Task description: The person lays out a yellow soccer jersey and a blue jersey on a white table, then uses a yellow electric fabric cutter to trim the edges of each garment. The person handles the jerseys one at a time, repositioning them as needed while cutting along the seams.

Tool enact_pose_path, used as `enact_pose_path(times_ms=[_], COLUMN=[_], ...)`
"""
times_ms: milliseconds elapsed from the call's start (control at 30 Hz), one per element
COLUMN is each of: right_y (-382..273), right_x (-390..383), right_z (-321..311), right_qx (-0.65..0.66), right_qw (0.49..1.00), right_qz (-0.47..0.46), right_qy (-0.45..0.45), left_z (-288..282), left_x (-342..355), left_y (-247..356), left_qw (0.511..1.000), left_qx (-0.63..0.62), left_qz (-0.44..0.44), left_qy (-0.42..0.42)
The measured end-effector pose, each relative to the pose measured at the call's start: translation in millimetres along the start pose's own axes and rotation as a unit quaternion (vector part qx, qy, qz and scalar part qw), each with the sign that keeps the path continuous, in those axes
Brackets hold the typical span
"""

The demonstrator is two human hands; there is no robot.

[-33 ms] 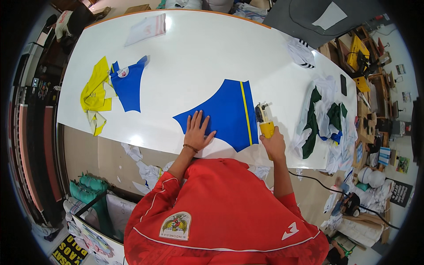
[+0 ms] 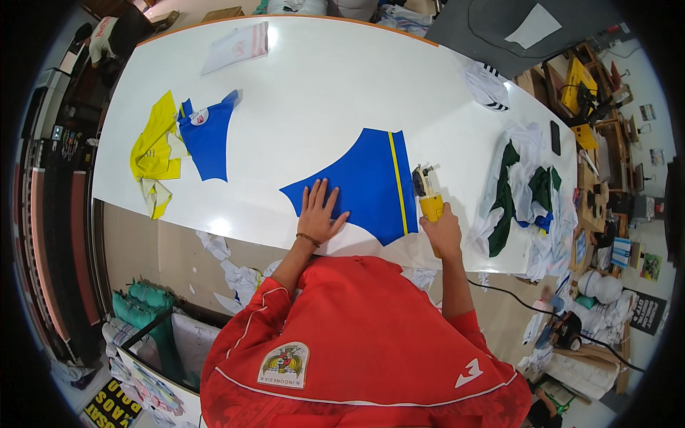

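Observation:
A blue cut fabric piece (image 2: 364, 189) with a yellow stripe along its right side lies flat on the white table (image 2: 307, 85). My left hand (image 2: 321, 212) rests flat on its lower left part, fingers stretched out. Wrapped round the yellow body of a handheld electric fabric cutter (image 2: 431, 205) is my right hand (image 2: 444, 232). The cutter's head sits on the table close to the right edge of the blue piece; whether it touches the cloth I cannot tell.
Yellow fabric (image 2: 155, 146) and a smaller blue piece (image 2: 207, 135) lie at the left. White and green scraps (image 2: 505, 203), a phone (image 2: 555, 137) and a striped white cloth (image 2: 486, 85) are at the right. A black cord (image 2: 510, 291) hangs off the table's near side. A person (image 2: 103, 39) is far left.

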State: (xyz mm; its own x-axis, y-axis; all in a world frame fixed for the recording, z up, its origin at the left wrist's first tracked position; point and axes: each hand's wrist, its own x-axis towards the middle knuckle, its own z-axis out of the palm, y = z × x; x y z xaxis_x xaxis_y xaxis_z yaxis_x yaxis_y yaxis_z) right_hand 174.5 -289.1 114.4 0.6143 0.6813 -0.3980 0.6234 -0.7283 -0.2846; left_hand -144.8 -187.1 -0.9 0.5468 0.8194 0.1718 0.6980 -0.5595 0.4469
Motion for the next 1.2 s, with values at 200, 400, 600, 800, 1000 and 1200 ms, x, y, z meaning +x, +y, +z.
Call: enact_pose_path(times_ms=[200,400,600,800,1000,1200], right_y=[-21,-36,-54,-73,-90,-86], right_x=[22,50,72,96,134,194], right_z=[-5,-5,-9,-17,-17,-16], right_qx=[-0.010,-0.027,-0.033,-0.029,-0.036,0.040], right_qw=[1.000,1.000,0.999,0.999,0.999,0.997], right_qz=[-0.004,0.001,0.001,-0.016,-0.030,-0.063], right_qy=[0.004,0.003,0.002,-0.006,0.002,-0.002], left_z=[1,-1,0,0,0,-3], left_x=[2,4,3,3,2,4], left_y=[-1,-1,-3,-3,-4,-4], left_qw=[1.000,1.000,1.000,1.000,1.000,0.999], left_qx=[0.000,0.002,-0.005,-0.004,-0.002,-0.001], left_qz=[-0.001,-0.006,-0.001,0.005,0.004,-0.034], left_qy=[-0.004,-0.005,-0.003,0.009,0.010,0.016])
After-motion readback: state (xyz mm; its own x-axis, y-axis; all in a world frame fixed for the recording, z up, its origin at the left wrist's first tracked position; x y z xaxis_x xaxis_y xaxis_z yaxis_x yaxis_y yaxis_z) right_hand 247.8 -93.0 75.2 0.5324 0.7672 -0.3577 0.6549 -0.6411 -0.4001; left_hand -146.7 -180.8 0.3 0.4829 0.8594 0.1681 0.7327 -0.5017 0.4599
